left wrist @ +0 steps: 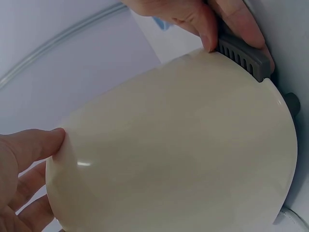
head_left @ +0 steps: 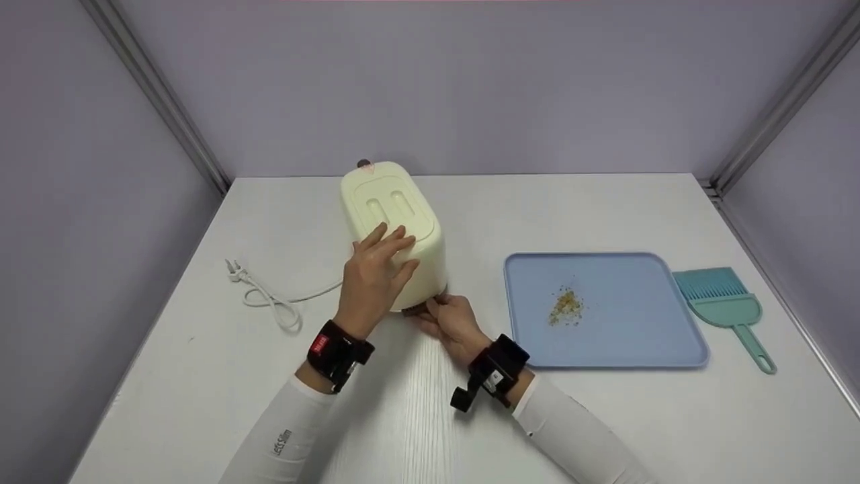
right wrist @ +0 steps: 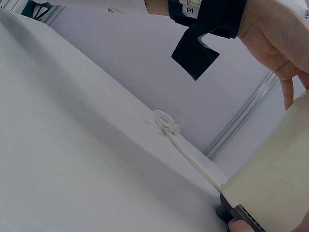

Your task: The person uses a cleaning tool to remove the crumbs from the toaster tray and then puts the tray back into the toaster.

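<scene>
A cream toaster point(head_left: 423, 265) stands on the white table, its lid marked by two long recesses. My left hand point(head_left: 369, 282) rests over the near edge of its lid, fingers stretched on top and thumb on the rounded end. In the left wrist view, the left thumb point(left wrist: 41, 145) touches the top corner. Low at the near end, my right hand point(head_left: 457, 323) pinches a dark grey ribbed crumb tray handle point(left wrist: 246, 58) between thumb and fingers. The handle sits at the toaster's base, close over the table; the rest of the tray is hidden.
A white power cord point(head_left: 282, 306) with its plug lies left of the toaster. To the right is a blue tray point(head_left: 625, 323) bearing a small pile of crumbs point(head_left: 566, 307). A teal brush and dustpan set point(head_left: 725, 309) lies against its right edge. Pale panels enclose the table.
</scene>
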Available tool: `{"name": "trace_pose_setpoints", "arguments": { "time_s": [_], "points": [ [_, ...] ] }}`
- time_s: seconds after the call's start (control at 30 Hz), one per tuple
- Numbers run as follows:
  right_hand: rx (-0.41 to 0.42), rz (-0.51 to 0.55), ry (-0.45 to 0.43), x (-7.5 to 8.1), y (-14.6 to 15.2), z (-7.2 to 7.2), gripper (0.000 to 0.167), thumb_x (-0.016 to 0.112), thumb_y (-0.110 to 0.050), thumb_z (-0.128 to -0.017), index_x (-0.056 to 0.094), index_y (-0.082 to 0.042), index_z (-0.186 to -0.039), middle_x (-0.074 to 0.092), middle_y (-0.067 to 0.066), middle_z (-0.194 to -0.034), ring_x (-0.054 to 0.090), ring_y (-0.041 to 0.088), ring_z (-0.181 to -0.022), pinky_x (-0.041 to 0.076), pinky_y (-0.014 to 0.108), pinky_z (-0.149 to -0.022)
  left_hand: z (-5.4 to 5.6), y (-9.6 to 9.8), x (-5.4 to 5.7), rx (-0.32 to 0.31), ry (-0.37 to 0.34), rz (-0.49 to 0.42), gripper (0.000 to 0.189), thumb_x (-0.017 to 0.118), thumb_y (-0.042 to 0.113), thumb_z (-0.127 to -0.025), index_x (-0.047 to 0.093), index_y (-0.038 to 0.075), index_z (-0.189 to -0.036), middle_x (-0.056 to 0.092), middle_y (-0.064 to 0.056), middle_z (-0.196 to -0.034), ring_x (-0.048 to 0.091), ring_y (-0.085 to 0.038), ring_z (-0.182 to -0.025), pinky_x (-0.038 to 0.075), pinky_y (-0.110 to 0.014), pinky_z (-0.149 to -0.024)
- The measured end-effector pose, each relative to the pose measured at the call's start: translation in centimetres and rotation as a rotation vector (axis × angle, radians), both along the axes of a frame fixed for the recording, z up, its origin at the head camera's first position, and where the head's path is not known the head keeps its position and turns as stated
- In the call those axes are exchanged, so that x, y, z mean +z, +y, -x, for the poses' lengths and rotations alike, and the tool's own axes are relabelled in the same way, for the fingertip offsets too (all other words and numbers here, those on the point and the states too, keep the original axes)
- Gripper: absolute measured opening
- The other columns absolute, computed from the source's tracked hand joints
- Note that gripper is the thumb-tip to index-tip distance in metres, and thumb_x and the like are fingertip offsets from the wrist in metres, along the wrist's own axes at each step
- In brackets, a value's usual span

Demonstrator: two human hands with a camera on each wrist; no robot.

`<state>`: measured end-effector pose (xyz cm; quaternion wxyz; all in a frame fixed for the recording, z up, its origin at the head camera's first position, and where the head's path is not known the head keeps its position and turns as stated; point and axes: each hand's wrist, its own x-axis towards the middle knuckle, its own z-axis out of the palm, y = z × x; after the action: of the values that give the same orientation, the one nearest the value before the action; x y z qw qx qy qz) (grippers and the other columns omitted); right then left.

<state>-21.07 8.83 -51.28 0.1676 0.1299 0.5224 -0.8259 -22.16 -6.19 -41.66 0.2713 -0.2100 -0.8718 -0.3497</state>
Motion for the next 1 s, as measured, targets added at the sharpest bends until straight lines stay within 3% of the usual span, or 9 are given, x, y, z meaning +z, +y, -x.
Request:
{"name": "trace_pose_setpoints", "arguments": {
  "time_s": [0.23, 0.47, 0.67, 1.0],
  "points": [
    [-0.006, -0.036, 0.001, 0.01, 0.31, -0.56, 0.039, 0.043, -0.003, -0.109, 0.046, 0.017, -0.142, 0.068, 0.03, -0.124, 0.073, 0.029, -0.111, 0.059, 0.034, -0.098, -0.02, 0.05, -0.09, -0.005, 0.004, -0.006, 0.033, 0.083, 0.015, -0.086, 0.076, 0.008, -0.118, 0.071, -0.011, -0.131, 0.059, -0.037, -0.134, 0.039, -0.079, -0.102],
    [-0.002, -0.037, -0.01, 0.15, 0.64, -1.0, 0.038, 0.04, -0.004, -0.11, 0.048, 0.017, -0.139, 0.072, 0.027, -0.118, 0.075, 0.028, -0.107, 0.06, 0.034, -0.096, -0.01, 0.09, -0.11, -0.001, 0.003, -0.003, 0.033, 0.084, 0.014, -0.086, 0.076, 0.009, -0.118, 0.072, -0.011, -0.131, 0.059, -0.036, -0.134, 0.039, -0.079, -0.103],
    [0.006, -0.073, -0.016, 0.21, 0.81, -0.95, 0.037, 0.041, -0.003, -0.109, 0.049, 0.017, -0.139, 0.073, 0.026, -0.116, 0.076, 0.023, -0.103, 0.061, 0.03, -0.091, -0.02, 0.17, 0.07, 0.0, 0.005, -0.005, 0.034, 0.084, 0.013, -0.085, 0.076, 0.008, -0.117, 0.072, -0.011, -0.13, 0.06, -0.037, -0.134, 0.041, -0.077, -0.103],
    [-0.001, -0.071, -0.016, 0.29, 0.53, -0.66, 0.036, 0.041, -0.001, -0.108, 0.05, 0.018, -0.137, 0.072, 0.029, -0.117, 0.076, 0.026, -0.104, 0.061, 0.031, -0.092, -0.02, 0.11, -0.05, -0.004, 0.018, 0.013, 0.034, 0.085, 0.012, -0.085, 0.077, 0.008, -0.118, 0.072, -0.012, -0.13, 0.06, -0.037, -0.134, 0.04, -0.079, -0.102]
  ]
}}
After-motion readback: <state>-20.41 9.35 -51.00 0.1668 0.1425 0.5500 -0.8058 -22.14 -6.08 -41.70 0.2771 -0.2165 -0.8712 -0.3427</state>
